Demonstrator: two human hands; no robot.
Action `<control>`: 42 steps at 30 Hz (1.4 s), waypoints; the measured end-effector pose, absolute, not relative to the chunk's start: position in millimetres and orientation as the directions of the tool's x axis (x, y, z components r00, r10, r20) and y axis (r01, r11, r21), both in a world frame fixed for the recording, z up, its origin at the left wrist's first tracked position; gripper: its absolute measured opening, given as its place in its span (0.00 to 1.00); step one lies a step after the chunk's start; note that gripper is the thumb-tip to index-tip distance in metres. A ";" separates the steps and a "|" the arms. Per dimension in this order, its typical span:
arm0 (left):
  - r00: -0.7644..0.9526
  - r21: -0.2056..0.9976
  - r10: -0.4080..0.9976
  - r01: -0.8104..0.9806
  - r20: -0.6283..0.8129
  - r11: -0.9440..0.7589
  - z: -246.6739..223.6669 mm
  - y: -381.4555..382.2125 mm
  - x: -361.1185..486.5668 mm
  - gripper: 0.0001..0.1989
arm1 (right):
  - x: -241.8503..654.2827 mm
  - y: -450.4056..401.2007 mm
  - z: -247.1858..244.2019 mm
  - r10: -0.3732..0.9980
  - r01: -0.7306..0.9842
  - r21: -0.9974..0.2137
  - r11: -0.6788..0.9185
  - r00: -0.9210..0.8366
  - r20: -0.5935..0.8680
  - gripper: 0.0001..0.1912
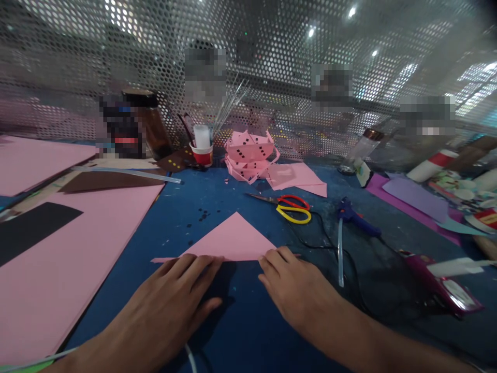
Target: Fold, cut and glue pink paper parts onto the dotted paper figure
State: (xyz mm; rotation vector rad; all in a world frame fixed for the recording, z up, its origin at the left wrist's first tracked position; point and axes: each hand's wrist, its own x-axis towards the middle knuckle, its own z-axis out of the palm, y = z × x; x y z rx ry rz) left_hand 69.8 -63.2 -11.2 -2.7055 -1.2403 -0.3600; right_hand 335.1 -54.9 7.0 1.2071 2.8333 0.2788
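A sheet of pink paper (236,235), folded into a triangle with its peak pointing away from me, lies on the blue table. Along its near edge on the left, my left hand (174,285) rests open, fingers laid on the fold and thumb held apart. My right hand (297,285) is closed at the right corner, its fingers bunched together and pressed on the paper. A thin pink strip sticks out past my left fingers. Just beyond the triangle, to the right, lie scissors (293,208) with red and yellow handles.
A blue glue gun (357,218) with a clear stick and black cord lies right. A pink paper construction (250,155) with black squares and a red-and-white cup (202,155) stand at the back, before perforated mesh. Large pink sheets (89,243) cover the left side.
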 end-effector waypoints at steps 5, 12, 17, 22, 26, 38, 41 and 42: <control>0.615 -0.044 0.742 0.777 0.268 -0.628 -16.3 -63.0 62.7 0.21 | 338.4 -53.6 12.4 0.753 0.736 0.194 0.649 -0.657 -0.026 0.09; 0.570 -0.020 0.780 0.810 0.257 -0.586 -16.8 -65.2 56.1 0.21 | 345.6 -49.9 20.0 0.801 0.778 0.215 0.590 -0.598 -0.032 0.08; 0.485 -0.011 0.854 0.871 0.187 -0.491 -16.4 -69.5 43.0 0.22 | 347.7 -51.2 20.0 0.843 0.817 0.244 0.522 -0.538 -0.003 0.06; 0.532 -0.060 0.810 0.843 0.246 -0.535 -21.4 -68.0 34.7 0.21 | 349.0 -48.8 23.8 0.863 0.834 0.236 0.498 -0.504 -0.042 0.07; 0.606 -0.123 0.752 0.793 0.259 -0.597 -20.8 -62.2 30.9 0.18 | 349.0 -46.4 25.6 0.854 0.815 0.273 0.511 -0.517 -0.055 0.09; 0.696 -0.128 0.633 0.700 0.339 -0.702 -10.9 -39.5 31.2 0.14 | 347.7 -42.3 19.9 0.766 0.752 0.341 0.563 -0.630 0.126 0.12; 0.684 -0.115 0.624 0.703 0.378 -0.702 -10.3 -37.3 33.5 0.15 | 347.7 -41.1 20.1 0.752 0.742 0.338 0.579 -0.646 0.132 0.12; 0.681 -0.117 0.618 0.703 0.392 -0.701 -9.8 -36.3 35.2 0.15 | 348.0 -40.6 20.3 0.751 0.741 0.338 0.581 -0.648 0.130 0.13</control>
